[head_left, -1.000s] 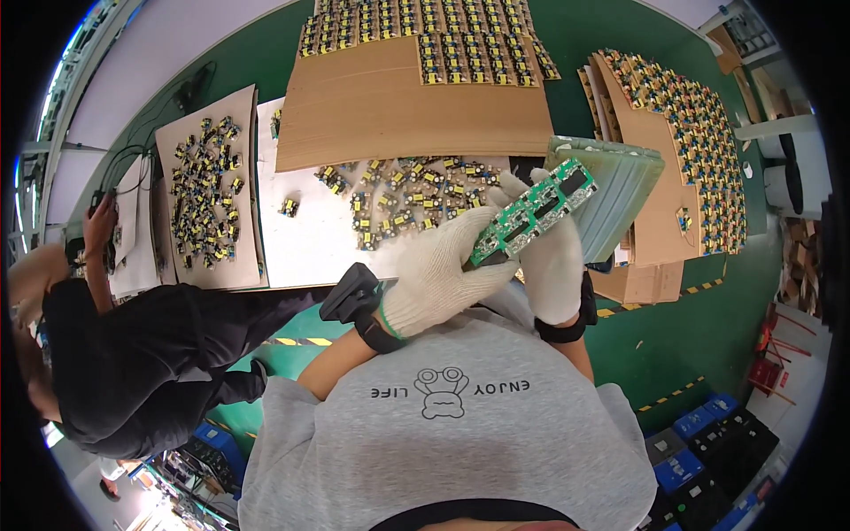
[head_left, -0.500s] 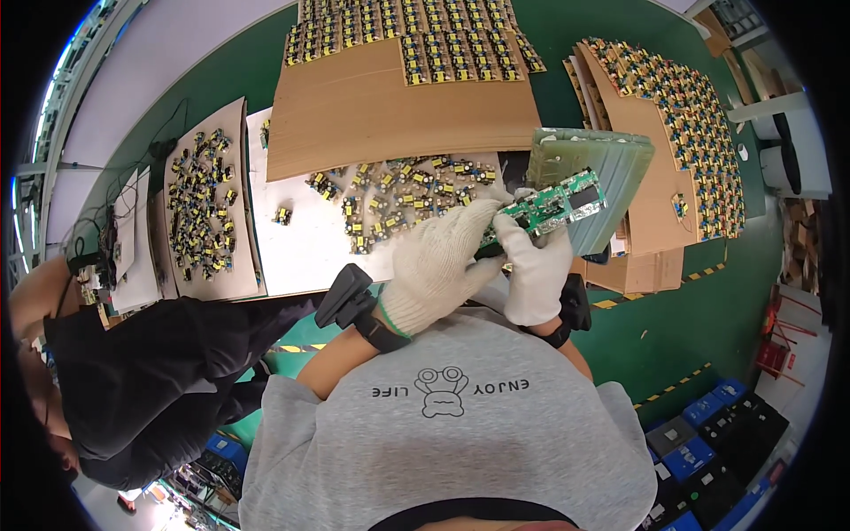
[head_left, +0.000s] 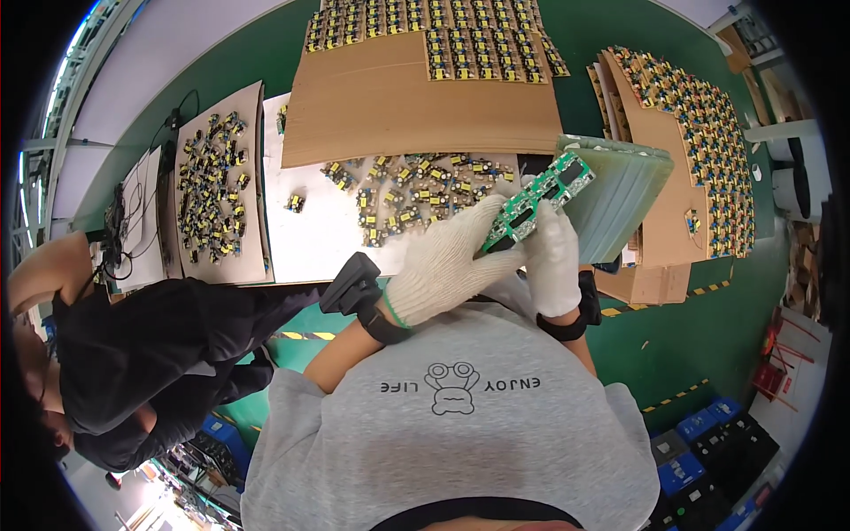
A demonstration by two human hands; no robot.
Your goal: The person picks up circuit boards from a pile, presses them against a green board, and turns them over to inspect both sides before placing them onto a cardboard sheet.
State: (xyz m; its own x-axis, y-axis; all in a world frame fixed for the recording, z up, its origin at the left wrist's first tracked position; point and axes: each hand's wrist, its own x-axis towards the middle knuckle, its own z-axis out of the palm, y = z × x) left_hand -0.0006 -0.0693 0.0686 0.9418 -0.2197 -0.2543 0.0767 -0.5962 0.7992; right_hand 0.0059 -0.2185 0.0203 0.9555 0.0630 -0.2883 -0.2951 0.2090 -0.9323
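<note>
A long green circuit board [head_left: 540, 202] is held up at a slant above the table's right part, its lower left end in my left hand [head_left: 452, 261]. White knit gloves cover both hands. My left thumb and fingers are closed on that end. My right hand [head_left: 554, 261] is closed against the board's lower side near the middle, with some of its fingers hidden behind the board. Beyond my hands, many small boards with yellow-topped parts [head_left: 412, 203] lie loose on the white table top [head_left: 319, 239].
Stacked pale green trays [head_left: 615, 190] stand to the right. A cardboard sheet [head_left: 363, 106] with rows of boards lies at the back. Another cardboard sheet [head_left: 655, 150] with boards is far right. A person in dark clothes [head_left: 168, 354] is at the left, near a panel of loose boards [head_left: 212, 190].
The circuit board has turned to a steeper slant, its far end swinging up and left. My right hand has shifted lower along it. The whole view has moved slightly.
</note>
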